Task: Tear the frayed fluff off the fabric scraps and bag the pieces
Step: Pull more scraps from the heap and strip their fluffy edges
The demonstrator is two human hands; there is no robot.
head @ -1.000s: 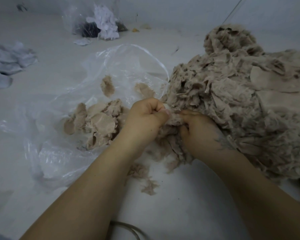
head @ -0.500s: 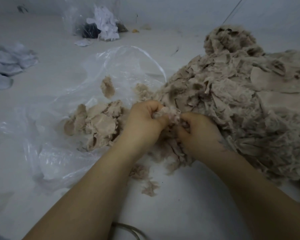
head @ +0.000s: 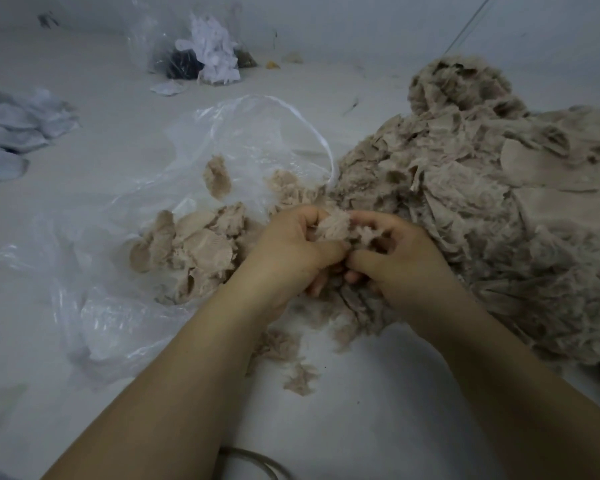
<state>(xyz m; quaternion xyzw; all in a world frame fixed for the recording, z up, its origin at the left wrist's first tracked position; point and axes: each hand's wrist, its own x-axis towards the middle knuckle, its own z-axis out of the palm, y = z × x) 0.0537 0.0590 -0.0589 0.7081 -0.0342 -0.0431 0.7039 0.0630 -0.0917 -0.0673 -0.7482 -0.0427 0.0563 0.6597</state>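
Both hands (head: 347, 251) pinch scrap (head: 340, 226), bag (head: 257, 140) beside

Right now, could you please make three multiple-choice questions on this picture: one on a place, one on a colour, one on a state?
1. Where does the big pile of scraps lie?
A. to the person's right
B. inside the clear bag
C. behind the white rags

2. What colour are the scraps in the clear bag?
A. dark blue
B. beige-brown
C. bright red

3. What are the two hands doing?
A. resting flat on the table
B. both gripping one fluffy scrap
C. tying the bag shut

Answers:
1. A, the pile fills the right side, next to the bag's opening.
2. B, the bagged scraps match the pile's beige-brown.
3. B, the left hand and the right hand curl their fingers on the fluffy scrap between them.
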